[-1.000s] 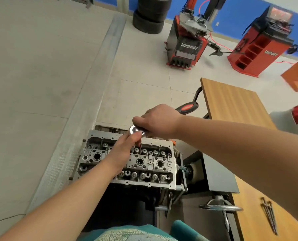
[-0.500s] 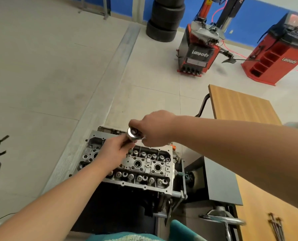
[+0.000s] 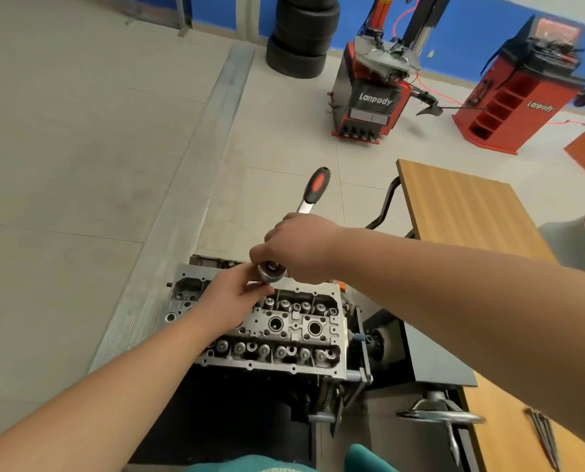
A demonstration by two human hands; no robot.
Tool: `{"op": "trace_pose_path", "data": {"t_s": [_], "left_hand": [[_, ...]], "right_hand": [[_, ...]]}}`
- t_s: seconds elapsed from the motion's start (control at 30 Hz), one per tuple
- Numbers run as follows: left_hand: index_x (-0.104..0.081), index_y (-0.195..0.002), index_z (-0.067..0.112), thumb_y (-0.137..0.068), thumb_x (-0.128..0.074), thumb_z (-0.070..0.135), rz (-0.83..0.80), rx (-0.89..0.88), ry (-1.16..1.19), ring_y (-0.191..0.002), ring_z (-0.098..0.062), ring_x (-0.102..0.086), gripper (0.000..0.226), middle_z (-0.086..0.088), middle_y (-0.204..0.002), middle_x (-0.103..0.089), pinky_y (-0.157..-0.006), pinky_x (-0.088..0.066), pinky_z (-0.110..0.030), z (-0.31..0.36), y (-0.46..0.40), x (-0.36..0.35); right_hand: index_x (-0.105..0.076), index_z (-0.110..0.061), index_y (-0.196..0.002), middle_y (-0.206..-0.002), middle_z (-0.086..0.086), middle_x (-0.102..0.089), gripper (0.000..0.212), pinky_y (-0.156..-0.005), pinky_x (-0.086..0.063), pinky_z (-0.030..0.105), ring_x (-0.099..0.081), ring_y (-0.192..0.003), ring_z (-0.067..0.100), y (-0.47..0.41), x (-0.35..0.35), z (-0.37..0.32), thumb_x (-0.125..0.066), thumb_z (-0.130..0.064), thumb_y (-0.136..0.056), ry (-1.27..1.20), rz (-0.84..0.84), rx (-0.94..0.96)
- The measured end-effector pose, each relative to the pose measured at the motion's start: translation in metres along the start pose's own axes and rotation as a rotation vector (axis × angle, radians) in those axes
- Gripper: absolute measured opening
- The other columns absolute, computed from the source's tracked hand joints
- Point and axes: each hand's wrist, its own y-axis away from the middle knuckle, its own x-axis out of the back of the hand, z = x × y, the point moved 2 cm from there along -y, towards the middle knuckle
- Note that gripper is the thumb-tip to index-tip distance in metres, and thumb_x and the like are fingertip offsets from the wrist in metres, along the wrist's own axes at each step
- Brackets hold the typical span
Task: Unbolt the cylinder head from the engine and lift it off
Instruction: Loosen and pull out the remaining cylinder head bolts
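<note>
The cylinder head (image 3: 284,330), with its valve gear exposed, sits bolted on the engine at about 6 o'clock in the view, clamped in a stand whose handwheel (image 3: 441,417) shows at 5 o'clock. Beside that, a few loose long head bolts (image 3: 545,437) lie on the wooden bench (image 3: 461,206).

Over the far edge of the head, the left hand (image 3: 231,301) comes in from 7 o'clock, its fingertips pinching the extension shaft just below the ratchet's round drive head. The right hand (image 3: 301,248) reaches across from 3 o'clock and curls around the ratchet wrench (image 3: 313,189) close to the drive end; the red-and-black grip sticks out past the knuckles toward 12 o'clock. Whether the socket is fully seated on a bolt cannot be told, since both hands cover it.

The likely trouble is the short grip: holding near the head gives little leverage, so a hard pull could tilt the extension, slip off the bolt and round it, or drive knuckles into the casting.

Farther off at 1 o'clock stand a tyre changer (image 3: 374,93) and stacked tyres (image 3: 303,35).
</note>
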Motion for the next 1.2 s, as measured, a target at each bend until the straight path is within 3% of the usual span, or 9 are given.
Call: {"op": "trace_pose_path", "data": {"t_s": [0.1,0.27,0.4,0.47,0.7,0.9,1.03,1.1,1.2], "left_hand": [[-0.069,-0.096,0.056,-0.096,-0.076,0.029,0.036,-0.001,0.016,-0.093,0.016,-0.064,0.028,0.032,-0.092,-0.074,-0.078,-0.044,-0.018,-0.007,0.000,0.008],[-0.070,-0.101,0.061,-0.097,-0.073,0.025,0.025,-0.084,0.082,-0.093,0.009,-0.069,0.036,0.032,-0.098,-0.075,-0.079,-0.049,-0.023,0.004,-0.007,0.007],[-0.067,-0.099,0.060,-0.099,-0.071,0.024,0.014,-0.107,0.048,-0.098,0.011,-0.066,0.036,0.033,-0.099,-0.074,-0.080,-0.048,-0.022,-0.001,-0.009,0.003],[-0.068,-0.099,0.053,-0.098,-0.072,0.024,0.011,-0.098,0.058,-0.099,0.011,-0.065,0.029,0.031,-0.099,-0.073,-0.081,-0.049,-0.024,-0.004,-0.009,-0.001],[-0.067,-0.104,0.053,-0.098,-0.071,0.030,0.004,-0.129,0.000,-0.102,0.012,-0.062,0.023,0.033,-0.103,-0.070,-0.080,-0.047,-0.023,0.000,-0.009,-0.005],[-0.068,-0.098,0.038,-0.098,-0.072,0.028,0.043,-0.081,-0.030,-0.092,0.002,-0.068,0.011,0.023,-0.097,-0.074,-0.075,-0.050,-0.032,-0.006,-0.008,-0.007],[-0.071,-0.099,0.040,-0.098,-0.074,0.027,0.093,-0.034,-0.005,-0.093,0.005,-0.067,0.013,0.023,-0.095,-0.075,-0.076,-0.054,-0.032,-0.003,-0.002,-0.009],[-0.070,-0.099,0.042,-0.099,-0.073,0.027,0.117,-0.004,0.013,-0.088,0.004,-0.071,0.015,0.018,-0.093,-0.077,-0.072,-0.056,-0.034,-0.002,0.002,-0.011],[-0.068,-0.101,0.042,-0.100,-0.071,0.027,0.153,0.030,0.033,-0.086,0.004,-0.073,0.015,0.014,-0.092,-0.078,-0.071,-0.054,-0.032,0.002,0.005,-0.012]], "right_hand": [[-0.055,-0.031,-0.127,-0.082,-0.008,-0.055,0.038,-0.052,-0.037,0.030,-0.056,-0.070,0.019,-0.001,-0.007,0.001,-0.066,-0.021,-0.091,-0.257,-0.041,-0.200],[-0.062,-0.016,-0.109,-0.081,0.009,-0.072,0.029,-0.052,-0.057,0.033,-0.068,-0.058,0.023,0.021,-0.035,-0.018,-0.077,-0.006,-0.087,-1.535,0.072,-0.545],[-0.069,-0.020,-0.113,-0.083,0.011,-0.069,0.023,-0.047,-0.046,0.028,-0.056,-0.052,0.018,0.024,-0.042,-0.024,-0.077,-0.022,-0.091,-1.857,0.096,-0.665],[-0.072,-0.022,-0.111,-0.087,0.012,-0.069,0.022,-0.046,-0.042,0.025,-0.053,-0.049,0.018,0.024,-0.041,-0.023,-0.073,-0.036,-0.094,-1.883,0.117,-0.743],[-0.072,-0.017,-0.118,-0.081,0.012,-0.069,0.020,-0.044,-0.032,0.024,-0.044,-0.046,0.020,0.038,-0.037,-0.034,-0.068,-0.025,-0.100,-2.041,0.291,-0.770],[-0.074,-0.031,-0.114,-0.081,0.014,-0.073,0.018,-0.048,-0.038,0.027,-0.050,-0.050,0.020,0.071,-0.045,-0.011,-0.073,-0.034,-0.097,-2.065,0.572,-0.781],[-0.067,-0.039,-0.129,-0.102,0.018,-0.077,0.043,-0.053,-0.047,0.035,-0.058,-0.061,0.023,0.109,-0.113,0.008,-0.072,-0.015,-0.094,-1.765,0.498,-1.047],[-0.063,-0.044,-0.137,-0.122,0.010,-0.071,0.068,-0.051,-0.050,0.029,-0.065,-0.066,0.022,0.131,-0.157,0.020,-0.059,0.005,-0.091,-1.538,0.420,-1.159],[-0.054,-0.045,-0.147,-0.136,0.005,-0.063,0.080,-0.041,-0.045,0.018,-0.067,-0.069,0.018,0.162,-0.217,0.038,-0.048,0.010,-0.090,-1.178,0.277,-1.206]]}}
